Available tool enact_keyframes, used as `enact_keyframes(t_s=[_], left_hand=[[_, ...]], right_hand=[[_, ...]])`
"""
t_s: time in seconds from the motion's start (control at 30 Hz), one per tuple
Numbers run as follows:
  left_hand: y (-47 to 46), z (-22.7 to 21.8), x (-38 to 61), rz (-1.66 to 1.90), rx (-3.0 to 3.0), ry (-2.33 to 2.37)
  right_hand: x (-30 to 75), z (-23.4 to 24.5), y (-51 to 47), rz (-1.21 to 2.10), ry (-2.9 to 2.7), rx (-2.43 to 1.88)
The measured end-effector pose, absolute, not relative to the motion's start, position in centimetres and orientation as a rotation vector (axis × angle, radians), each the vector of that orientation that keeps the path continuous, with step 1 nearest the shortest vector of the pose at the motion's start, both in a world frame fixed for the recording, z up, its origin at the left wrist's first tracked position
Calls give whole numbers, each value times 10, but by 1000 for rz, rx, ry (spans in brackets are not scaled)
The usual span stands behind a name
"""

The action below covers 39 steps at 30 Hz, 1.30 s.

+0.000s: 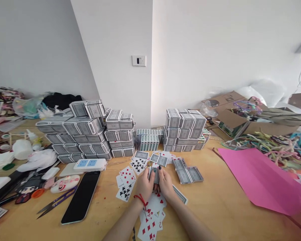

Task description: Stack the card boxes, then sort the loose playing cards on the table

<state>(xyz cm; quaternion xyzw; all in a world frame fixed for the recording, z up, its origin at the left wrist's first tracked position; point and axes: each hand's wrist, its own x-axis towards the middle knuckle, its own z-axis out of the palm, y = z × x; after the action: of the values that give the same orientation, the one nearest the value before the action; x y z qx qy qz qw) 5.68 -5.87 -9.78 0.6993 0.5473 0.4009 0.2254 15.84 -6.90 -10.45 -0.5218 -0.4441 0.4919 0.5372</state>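
Note:
At the middle of the table, my left hand (144, 184) and my right hand (166, 184) grip a grey-backed playing card (153, 175) between them. Both thumbs press on its upper part; my fingers hide the rest, so I cannot tell whether it is one card or several. Loose cards lie around my hands: a club card (138, 165) beyond them, a diamond card (127, 176) to the left, and another diamond card (147, 229) between my forearms. Right of my hands sits a shape of folded cards (187, 171). One face-down card (180, 194) is partly under my right wrist.
Stacks of card-covered blocks stand at the back left (87, 137) and back right (184, 129). A phone (81, 197), scissors (56, 202) and a power strip (90, 164) lie left. To the right are a pink sheet (263, 180), tangled cords (268, 147) and a cardboard box (261, 129).

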Motion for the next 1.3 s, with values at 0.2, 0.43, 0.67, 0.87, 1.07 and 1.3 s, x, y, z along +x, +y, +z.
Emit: enact_keyframes(t_s=[0.2,0.43,0.67,0.87,1.07,1.3], left_hand=[[-66,-91,65,1165,2122,1392],[-63,-101,67,1244,1940,1458],[-64,-95,62,1198,1887,1374],[-63,-95,59,1098,1999,1317],[-54,-98,56,1261,1709,1486],[-39,-96,42,1291,1251,1379]], right_hand=[[162,-102,-67,1198,-929,-1298],[161,-97,-65,913,-1039,-1295],[166,-104,-61,908,-980,-1309],[171,-105,-58,933,-928,-1286],[171,-106,-59,1119,-1010,-1183],[191,-108,-52,254,-1605,-1367]])
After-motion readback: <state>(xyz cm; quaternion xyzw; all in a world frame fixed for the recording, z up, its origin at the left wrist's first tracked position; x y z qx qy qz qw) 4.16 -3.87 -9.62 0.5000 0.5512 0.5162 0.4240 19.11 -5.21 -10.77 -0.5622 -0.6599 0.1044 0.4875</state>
